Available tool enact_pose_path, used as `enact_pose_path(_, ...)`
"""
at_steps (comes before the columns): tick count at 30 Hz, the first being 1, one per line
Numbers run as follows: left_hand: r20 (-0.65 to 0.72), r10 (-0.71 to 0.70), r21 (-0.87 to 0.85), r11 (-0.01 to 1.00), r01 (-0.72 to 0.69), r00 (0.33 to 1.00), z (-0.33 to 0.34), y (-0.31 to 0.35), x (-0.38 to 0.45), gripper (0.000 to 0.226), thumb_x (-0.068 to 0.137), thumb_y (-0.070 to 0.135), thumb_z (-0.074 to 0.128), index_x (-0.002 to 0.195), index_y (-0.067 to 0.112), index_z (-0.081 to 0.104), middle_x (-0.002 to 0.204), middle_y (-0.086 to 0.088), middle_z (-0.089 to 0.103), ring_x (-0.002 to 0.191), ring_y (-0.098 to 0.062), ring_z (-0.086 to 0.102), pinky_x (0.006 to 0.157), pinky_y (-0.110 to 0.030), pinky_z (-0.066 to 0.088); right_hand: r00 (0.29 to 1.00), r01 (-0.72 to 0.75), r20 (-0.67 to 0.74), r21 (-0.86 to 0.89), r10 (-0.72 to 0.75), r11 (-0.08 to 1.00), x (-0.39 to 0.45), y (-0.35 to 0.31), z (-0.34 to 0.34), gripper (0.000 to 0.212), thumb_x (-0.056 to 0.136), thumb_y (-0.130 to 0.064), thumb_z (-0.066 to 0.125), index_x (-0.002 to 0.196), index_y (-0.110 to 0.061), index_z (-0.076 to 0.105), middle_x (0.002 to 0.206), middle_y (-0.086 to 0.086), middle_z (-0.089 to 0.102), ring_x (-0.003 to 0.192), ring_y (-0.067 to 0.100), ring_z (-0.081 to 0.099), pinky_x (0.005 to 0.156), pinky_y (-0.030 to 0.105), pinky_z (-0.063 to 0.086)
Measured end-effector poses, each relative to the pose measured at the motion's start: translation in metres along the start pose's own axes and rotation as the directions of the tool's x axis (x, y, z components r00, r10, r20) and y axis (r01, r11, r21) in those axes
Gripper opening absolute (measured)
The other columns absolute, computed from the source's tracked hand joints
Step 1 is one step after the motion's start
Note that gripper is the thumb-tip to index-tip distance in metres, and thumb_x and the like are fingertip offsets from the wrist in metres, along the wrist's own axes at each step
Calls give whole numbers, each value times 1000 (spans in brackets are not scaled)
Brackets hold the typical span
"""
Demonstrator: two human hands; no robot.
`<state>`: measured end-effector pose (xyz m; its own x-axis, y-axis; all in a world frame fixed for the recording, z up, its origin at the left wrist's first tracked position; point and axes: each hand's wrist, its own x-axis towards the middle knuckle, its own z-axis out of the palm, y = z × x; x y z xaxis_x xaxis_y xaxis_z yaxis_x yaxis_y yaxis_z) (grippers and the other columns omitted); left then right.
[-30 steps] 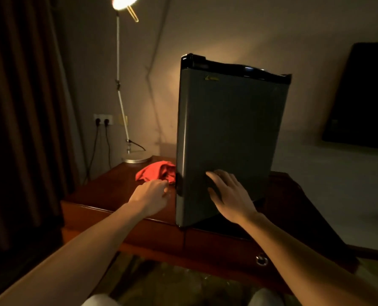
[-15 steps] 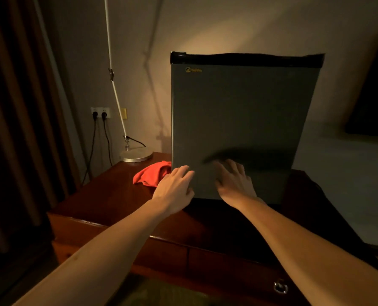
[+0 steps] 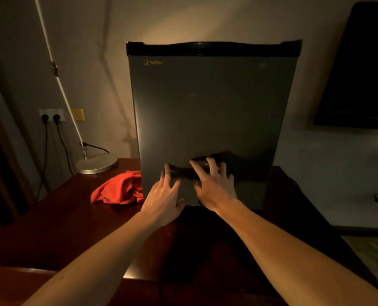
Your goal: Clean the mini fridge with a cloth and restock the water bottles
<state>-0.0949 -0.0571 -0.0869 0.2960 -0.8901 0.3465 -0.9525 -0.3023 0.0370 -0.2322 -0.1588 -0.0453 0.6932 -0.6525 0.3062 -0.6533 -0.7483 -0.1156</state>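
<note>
Both your hands, left (image 3: 163, 198) and right (image 3: 214, 191), press spread fingers on the mini fridge (image 3: 212, 120) door; its yellow logo (image 3: 152, 62) is too blurred to read.

The room is dim, lit by warm yellow light falling from the upper left onto the far wall (image 3: 183, 21). The mini fridge (image 3: 212, 120) door stays murky, with dark hand shadows low on it. Right corners sink into black. Edges bow from wide-angle distortion; detail is soft and grainy.
</note>
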Motion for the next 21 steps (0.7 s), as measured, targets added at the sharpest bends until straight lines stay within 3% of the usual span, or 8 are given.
enact_pose_path(3, 6, 13, 6, 1000, -14, 1000, -4, -4, -4, 72, 88, 38, 58, 149, 17, 25, 161, -21, -12, 149, -35, 11, 116, -42, 31, 1000, 5, 29, 27, -6, 1000, -2, 1, -2, 63, 97, -43, 45, 147, -49, 6, 155, 0, 5, 144, 42, 5, 107, 65, 25)
enact_pose_path(7, -21, -5, 16, 1000, 5, 1000, -26, -4, -7, 73, 87, 37, 60, 148, 14, 27, 162, -16, 10, 145, -30, 26, 113, -39, 33, 998, -28, 64, 55, 24, 998, -8, -2, -12, 62, 98, -44, 41, 148, -46, 6, 156, 0, 7, 144, 41, 6, 107, 62, 26)
enact_pose_path(12, -64, -6, 7, 1000, 7, 998, -59, 8, -23, 63, 88, 36, 56, 143, 13, 36, 154, -10, 32, 142, -27, 33, 113, -39, 32, 998, -70, 2, 27, 70, 997, -32, -1, -32, 58, 97, -50, 37, 149, -41, 11, 152, 7, 23, 136, 36, 24, 103, 59, 35)
enact_pose_path(17, -103, 17, 8, 1000, -16, 994, -83, 25, -53, 56, 88, 34, 55, 138, 13, 43, 143, -6, 46, 134, -26, 44, 108, -41, 39, 995, -101, -2, 45, 102, 994, -68, -2, -54, 60, 98, -49, 38, 150, -39, 10, 155, 6, 22, 142, 33, 20, 107, 59, 30)
enact_pose_path(21, -132, 20, 27, 999, -17, 991, -99, 44, -73, 52, 91, 36, 53, 137, 13, 45, 141, -5, 49, 131, -26, 46, 105, -41, 41, 997, -43, -56, 34, 45, 998, -94, -2, -65, 58, 99, -49, 37, 151, -36, 15, 153, 3, 27, 140, 29, 24, 107, 57, 30)
